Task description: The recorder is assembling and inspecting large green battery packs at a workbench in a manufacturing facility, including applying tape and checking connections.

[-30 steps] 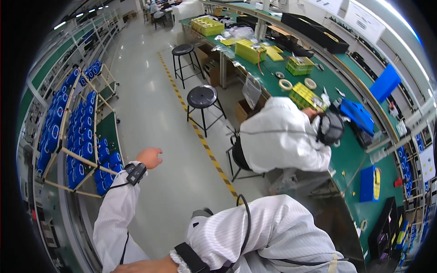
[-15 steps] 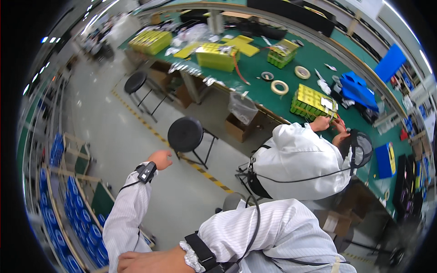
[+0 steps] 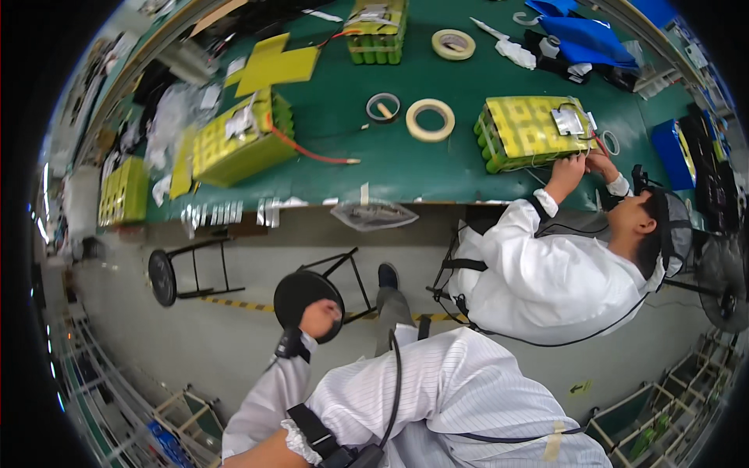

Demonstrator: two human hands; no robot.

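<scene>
My left hand [image 3: 321,317] hovers in front of a round black stool [image 3: 290,295], a dark device strapped at its wrist. Its fingers are smeared, so their closure does not show. My right arm crosses my body with a black strap at the wrist. Of my right hand [image 3: 261,454], only the back shows at the lower edge beside the left sleeve; its fingers are out of view. On the green bench [image 3: 328,175] ahead stand yellow-green battery packs, one at left [image 3: 234,140] with a red cable. A co-worker's hands touch the battery pack at right [image 3: 530,129].
The co-worker [image 3: 554,261] in white sits at the right. Tape rolls [image 3: 430,120], a yellow cross-shaped sheet [image 3: 273,69] and blue material [image 3: 593,39] lie on the bench. Another stool [image 3: 162,278] stands left; a plastic bag [image 3: 374,214] hangs from the bench edge.
My view has turned toward the bench, which now lies straight ahead and nearer. My left hand now appears over the stool. My right hand has slipped mostly below the lower edge.
</scene>
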